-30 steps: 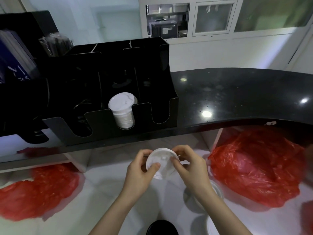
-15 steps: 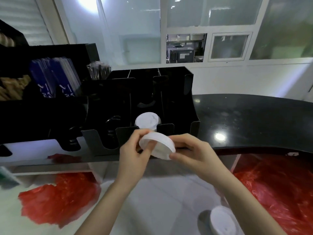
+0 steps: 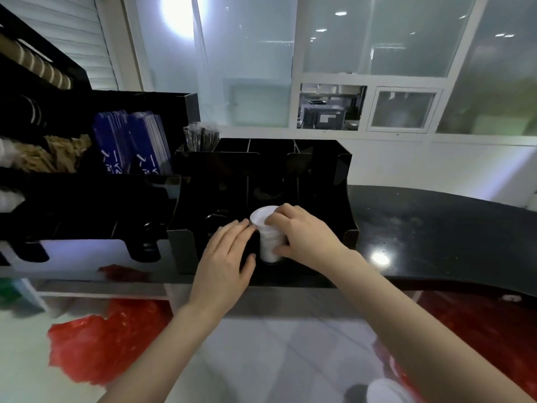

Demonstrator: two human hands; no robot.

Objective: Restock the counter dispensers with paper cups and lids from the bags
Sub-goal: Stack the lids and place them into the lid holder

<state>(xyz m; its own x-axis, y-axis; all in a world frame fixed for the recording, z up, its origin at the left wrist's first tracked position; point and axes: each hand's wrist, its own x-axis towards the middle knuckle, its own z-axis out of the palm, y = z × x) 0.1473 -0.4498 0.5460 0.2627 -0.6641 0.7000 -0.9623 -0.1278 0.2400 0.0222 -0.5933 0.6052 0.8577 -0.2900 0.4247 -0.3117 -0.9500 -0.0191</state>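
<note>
A stack of white lids [image 3: 267,237] stands in the middle slot of the black counter dispenser [image 3: 345,199]. My right hand [image 3: 302,237] is wrapped around the stack, fingers on its top lid and thumb low on its side. My left hand [image 3: 226,257] lies flat against the dispenser's front wall, its fingertips touching the left edge of the stack. Whether the left hand grips anything is unclear. A red bag [image 3: 96,341] lies on the floor at the lower left and another red bag [image 3: 479,330] at the lower right.
A black rack [image 3: 72,199] to the left holds brown cups, blue packets and straws. The glossy black counter [image 3: 436,237] curves away to the right. More white lids [image 3: 383,391] sit on the floor by my right forearm. Windows and a white wall stand behind.
Both hands lifted the white lid from low over the floor up to the dispenser and set it on the stack in the middle slot. The camera tilted upward.
</note>
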